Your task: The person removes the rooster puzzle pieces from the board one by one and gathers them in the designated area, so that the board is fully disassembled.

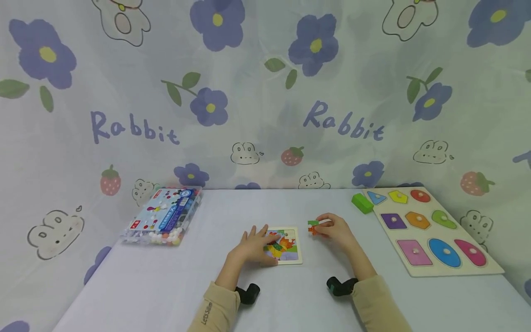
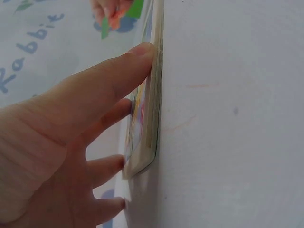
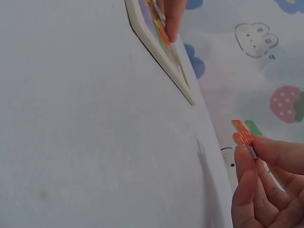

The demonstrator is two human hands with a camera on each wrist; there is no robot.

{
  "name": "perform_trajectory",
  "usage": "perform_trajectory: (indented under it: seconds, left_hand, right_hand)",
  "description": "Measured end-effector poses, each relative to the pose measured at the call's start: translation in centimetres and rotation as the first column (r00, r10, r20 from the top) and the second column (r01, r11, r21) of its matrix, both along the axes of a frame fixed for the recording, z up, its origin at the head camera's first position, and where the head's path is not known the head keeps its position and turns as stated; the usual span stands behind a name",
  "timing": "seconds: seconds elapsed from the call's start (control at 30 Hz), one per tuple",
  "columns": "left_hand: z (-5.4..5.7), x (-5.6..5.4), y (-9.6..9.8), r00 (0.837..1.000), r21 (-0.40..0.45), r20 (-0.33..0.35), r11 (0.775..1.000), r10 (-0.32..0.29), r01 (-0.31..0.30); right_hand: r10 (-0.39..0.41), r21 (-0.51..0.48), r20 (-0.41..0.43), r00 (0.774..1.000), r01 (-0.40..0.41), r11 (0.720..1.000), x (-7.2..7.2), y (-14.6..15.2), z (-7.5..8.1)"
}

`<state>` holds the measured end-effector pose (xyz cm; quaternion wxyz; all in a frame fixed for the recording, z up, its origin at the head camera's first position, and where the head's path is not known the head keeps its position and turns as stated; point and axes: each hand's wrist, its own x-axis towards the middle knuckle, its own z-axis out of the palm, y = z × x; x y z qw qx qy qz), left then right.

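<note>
A small square jigsaw puzzle (image 1: 300, 249) with a pale rim and a colourful picture lies flat on the white table. My left hand (image 1: 250, 248) rests at its left side, fingers spread over it; in the left wrist view the straight thumb (image 2: 111, 76) touches the rim's near edge. To the right of the board, my right hand (image 1: 338, 234) pinches an orange and green puzzle piece (image 3: 244, 138) between thumb and fingers, raised above the tabletop. The right wrist view shows this piece apart from the board (image 3: 159, 50).
A clear plastic case (image 1: 166, 216) with a blue label and coloured beads lies at the back left. On the right is a shape board (image 1: 419, 240) with knobbed coloured pieces, a green block (image 1: 362, 203) touching its far-left corner. A patterned curtain (image 1: 257, 92) hangs behind the table.
</note>
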<state>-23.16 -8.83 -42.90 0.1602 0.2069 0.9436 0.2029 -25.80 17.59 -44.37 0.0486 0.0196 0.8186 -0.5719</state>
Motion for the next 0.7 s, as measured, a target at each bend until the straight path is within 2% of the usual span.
perform_trajectory:
  seconds: [0.2, 0.43, 0.7]
  left_hand:
    - [0.2, 0.2, 0.0, 1.0, 0.012, 0.005, 1.0, -0.001, 0.001]
    - [0.5, 0.3, 0.0, 1.0, 0.012, 0.012, 1.0, -0.002, 0.002]
    - [0.4, 0.2, 0.0, 1.0, 0.016, 0.02, 1.0, -0.004, 0.003]
  right_hand:
    - [-0.018, -0.028, -0.066, 0.998, 0.016, 0.999, 0.7, 1.9, 0.5]
    - [-0.077, 0.001, -0.013, 0.997, 0.077, 0.997, 0.4, 3.4, 0.6]
    - [-0.115, 0.014, -0.013, 0.993, 0.115, 0.993, 0.5, 5.3, 0.6]
